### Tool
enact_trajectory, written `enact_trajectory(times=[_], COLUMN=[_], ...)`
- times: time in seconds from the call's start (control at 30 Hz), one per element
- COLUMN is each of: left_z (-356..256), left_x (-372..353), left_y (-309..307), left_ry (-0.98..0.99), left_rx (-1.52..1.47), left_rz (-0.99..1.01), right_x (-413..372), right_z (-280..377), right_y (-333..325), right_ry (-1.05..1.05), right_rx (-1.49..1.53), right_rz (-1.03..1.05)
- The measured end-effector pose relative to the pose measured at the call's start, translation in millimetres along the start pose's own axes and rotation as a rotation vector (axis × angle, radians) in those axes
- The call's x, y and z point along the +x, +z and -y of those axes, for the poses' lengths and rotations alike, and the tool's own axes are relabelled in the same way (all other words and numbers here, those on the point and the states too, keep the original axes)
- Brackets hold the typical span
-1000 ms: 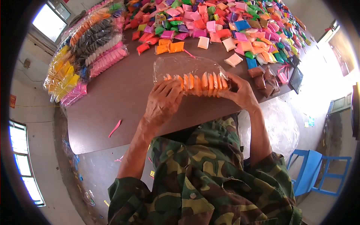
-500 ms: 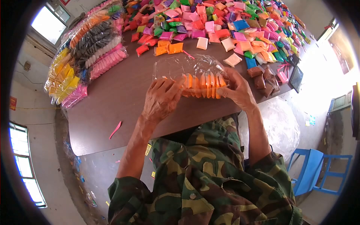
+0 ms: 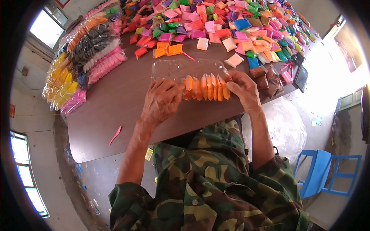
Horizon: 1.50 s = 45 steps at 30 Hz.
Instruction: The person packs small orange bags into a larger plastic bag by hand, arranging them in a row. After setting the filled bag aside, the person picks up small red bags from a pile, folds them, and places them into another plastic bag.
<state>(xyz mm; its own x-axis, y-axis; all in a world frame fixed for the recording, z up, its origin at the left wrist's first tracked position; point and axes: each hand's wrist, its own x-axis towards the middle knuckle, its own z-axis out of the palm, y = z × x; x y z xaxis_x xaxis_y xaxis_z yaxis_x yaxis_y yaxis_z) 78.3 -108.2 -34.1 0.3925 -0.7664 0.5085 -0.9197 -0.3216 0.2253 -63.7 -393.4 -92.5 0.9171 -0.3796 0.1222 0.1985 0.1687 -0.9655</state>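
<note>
A clear plastic bag (image 3: 169, 69) lies near the table's front edge, with a row of several orange packets (image 3: 208, 88) standing side by side in it. At the row's left end my left hand (image 3: 162, 99) is closed, its fingers pinching the bag's film. My right hand (image 3: 245, 91) grips the right end of the bag, thumb toward me and fingers behind, next to the last orange packet. The bag's upper part spreads flat on the table beyond the packets. My left fingertips are partly hidden behind the knuckles.
A large heap of colourful packets (image 3: 235, 36) covers the table's far side. Filled bags of packets (image 3: 96, 42) are stacked at the left. Brown packets (image 3: 271, 82) lie right of my right hand. A pink strip (image 3: 115, 135) rests on the table (image 3: 92, 133). A blue chair (image 3: 316, 173) stands at right.
The bag's raised upper film has sunk flatter onto the table. Both hands keep hold of the bag's ends. The whole view has shifted slightly.
</note>
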Motion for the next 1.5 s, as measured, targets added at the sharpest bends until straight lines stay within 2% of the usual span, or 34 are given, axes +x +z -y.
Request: enact_trajectory(times=[0.1,0.2,0.3,0.4,0.5,0.7,0.8,0.9,1.0,1.1,1.3,1.37,1.5], left_z=[1.8,1.6,2.2,2.9,3.5,10.2,15.7,16.0,17.4,18.9,18.4,22.2,31.6], left_x=[1.1,1.6,2.9,3.0,5.3,12.9,17.4,19.0,19.2,19.8,31.9,36.9,50.2], left_y=[0.4,0.7,2.9,2.5,1.7,-1.6,-1.4,0.4,3.2,3.7,4.4,5.6,6.3], left_ry=[0.002,0.003,-0.001,-0.003,0.003,-0.022,-0.059,-0.061,-0.055,-0.057,-0.117,-0.149,-0.291], left_rx=[-0.012,-0.016,-0.021,-0.034,-0.057,-0.144,-0.164,-0.17,-0.179,-0.148,-0.219,-0.219,-0.296], left_rz=[-0.001,-0.003,-0.018,-0.026,-0.035,0.004,0.032,0.001,-0.019,-0.001,-0.029,-0.021,0.135], right_x=[-4.4,-9.5,-16.1,-14.9,-6.7,7.0,11.5,10.0,12.1,8.5,13.1,17.9,33.0], right_z=[-2.2,-8.7,1.9,24.2,21.4,10.8,2.2,1.3,-7.0,-2.1,-5.2,-0.6,0.8], right_y=[2.4,-5.6,-5.8,8.9,-0.8,-3.2,3.2,11.9,17.7,23.4,26.0,27.4,19.1], right_ry=[-0.125,-0.281,-0.243,-0.227,-0.026,-0.16,-0.139,-0.059,-0.084,-0.031,-0.05,-0.063,-0.042], right_rx=[0.05,-0.156,-0.433,-0.562,-0.636,-0.425,-0.219,-0.12,-0.108,-0.153,-0.462,-0.548,-0.702], right_rz=[-0.071,-0.095,-0.059,-0.012,0.009,0.05,0.008,-0.051,-0.123,-0.25,-0.406,-0.411,-0.349])
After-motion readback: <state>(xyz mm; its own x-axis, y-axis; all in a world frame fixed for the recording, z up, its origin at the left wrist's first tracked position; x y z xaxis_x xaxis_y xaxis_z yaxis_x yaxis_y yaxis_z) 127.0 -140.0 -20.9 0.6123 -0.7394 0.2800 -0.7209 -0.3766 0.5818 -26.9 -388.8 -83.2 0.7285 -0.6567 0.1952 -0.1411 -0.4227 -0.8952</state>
